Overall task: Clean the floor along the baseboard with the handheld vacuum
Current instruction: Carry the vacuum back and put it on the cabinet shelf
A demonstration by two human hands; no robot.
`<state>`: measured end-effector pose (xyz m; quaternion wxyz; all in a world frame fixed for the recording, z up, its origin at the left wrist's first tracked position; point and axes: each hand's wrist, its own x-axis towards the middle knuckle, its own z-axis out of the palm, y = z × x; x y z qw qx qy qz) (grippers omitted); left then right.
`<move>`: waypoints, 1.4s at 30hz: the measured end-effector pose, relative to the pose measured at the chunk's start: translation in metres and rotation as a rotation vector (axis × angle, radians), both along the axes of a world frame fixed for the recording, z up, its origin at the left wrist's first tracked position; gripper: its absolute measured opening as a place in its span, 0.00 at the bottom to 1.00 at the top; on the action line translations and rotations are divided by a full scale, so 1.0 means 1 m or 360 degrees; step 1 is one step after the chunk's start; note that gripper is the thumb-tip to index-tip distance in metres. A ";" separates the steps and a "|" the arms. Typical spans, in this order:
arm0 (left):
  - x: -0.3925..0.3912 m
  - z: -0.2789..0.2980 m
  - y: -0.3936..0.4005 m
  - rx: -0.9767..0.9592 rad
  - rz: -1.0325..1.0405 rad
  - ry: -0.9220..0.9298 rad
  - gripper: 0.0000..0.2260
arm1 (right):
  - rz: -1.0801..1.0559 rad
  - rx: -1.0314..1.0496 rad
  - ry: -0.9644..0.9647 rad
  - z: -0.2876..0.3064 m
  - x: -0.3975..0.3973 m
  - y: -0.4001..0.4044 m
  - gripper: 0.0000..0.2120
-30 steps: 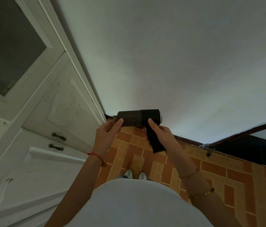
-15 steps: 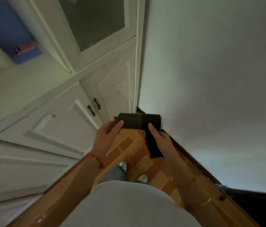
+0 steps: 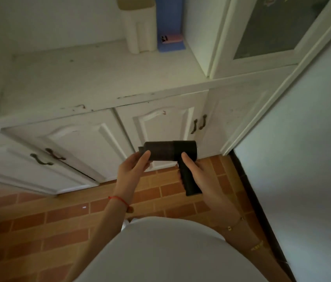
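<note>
Handheld vacuum (image 3: 169,151) level between both hands, left (image 3: 133,169) on nozzle, right (image 3: 198,176) gripping handle

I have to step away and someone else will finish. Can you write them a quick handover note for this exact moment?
Right hand: gripping the handle of the handheld vacuum.
Left hand: fingers on the vacuum's nozzle end.
Vacuum is held up at waist height, well above the brick-pattern floor.
Dark baseboard runs along the wall on the right.
Done: vacuum in hand. Left: lower it and vacuum along the baseboard.
</note>
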<state>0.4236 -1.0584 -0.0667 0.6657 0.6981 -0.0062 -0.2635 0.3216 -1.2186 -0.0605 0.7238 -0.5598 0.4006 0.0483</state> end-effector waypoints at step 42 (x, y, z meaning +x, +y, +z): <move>0.343 0.045 0.202 -0.0211 0.0673 -0.0111 0.17 | 0.0530 -0.0098 -0.0322 0.048 0.391 0.179 0.17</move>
